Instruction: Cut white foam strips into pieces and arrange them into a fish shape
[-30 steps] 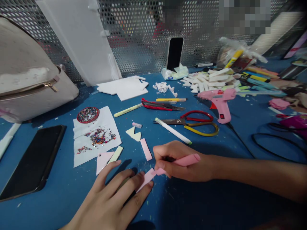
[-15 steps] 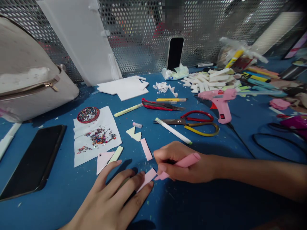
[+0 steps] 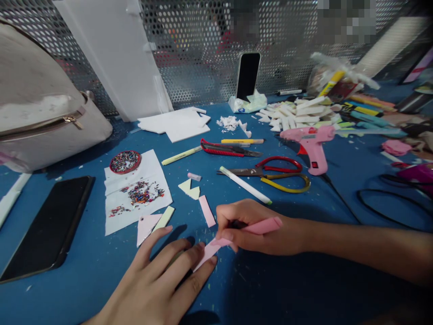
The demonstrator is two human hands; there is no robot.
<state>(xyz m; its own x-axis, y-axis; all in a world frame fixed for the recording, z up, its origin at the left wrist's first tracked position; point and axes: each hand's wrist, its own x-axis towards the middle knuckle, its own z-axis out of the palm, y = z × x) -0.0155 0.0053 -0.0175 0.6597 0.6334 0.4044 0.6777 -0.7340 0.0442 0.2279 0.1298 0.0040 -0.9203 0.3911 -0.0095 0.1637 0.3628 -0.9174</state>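
1. Left hand [image 3: 158, 275] lies palm down with its fingers spread wide, and a pink strip [image 3: 207, 253] is flat on the desk [image 3: 287, 289] between its thumb and first finger, most likely pressed there so it won't slide around
2. Right hand [image 3: 248, 228] is closed around one fat pink pen [image 3: 265, 225], held low near the tip, maybe to steer it better; the tip mixes with the pink of the strip's far end, so I cannot tell if they touch
3. One other pink strip [image 3: 207, 211] lies loose just past the right hand, and one small pink cap [image 3: 194, 177] lies further up, perhaps off the pen
4. By the left hand there is one pink triangle [image 3: 146, 228] with a hole and one pale green strip [image 3: 164, 218], near enough to grab
5. One white paper [image 3: 155, 169] sits under one red dish [image 3: 111, 164] and a heap of beads [image 3: 144, 194], maybe so the tiny beads don't get lost; there are too many to count
6. Past the hands I count two yellow pens [image 3: 242, 141], one white pen [image 3: 245, 185] with green ends, one cutter [image 3: 223, 149], one pair of scissors [image 3: 260, 171] and one pink glue gun [image 3: 314, 144]
7. I see two phones: one lying phone [image 3: 47, 230] on the left, and one standing phone [image 3: 248, 76] at the back, propped on a soft pack [image 3: 248, 104] that probably holds it up
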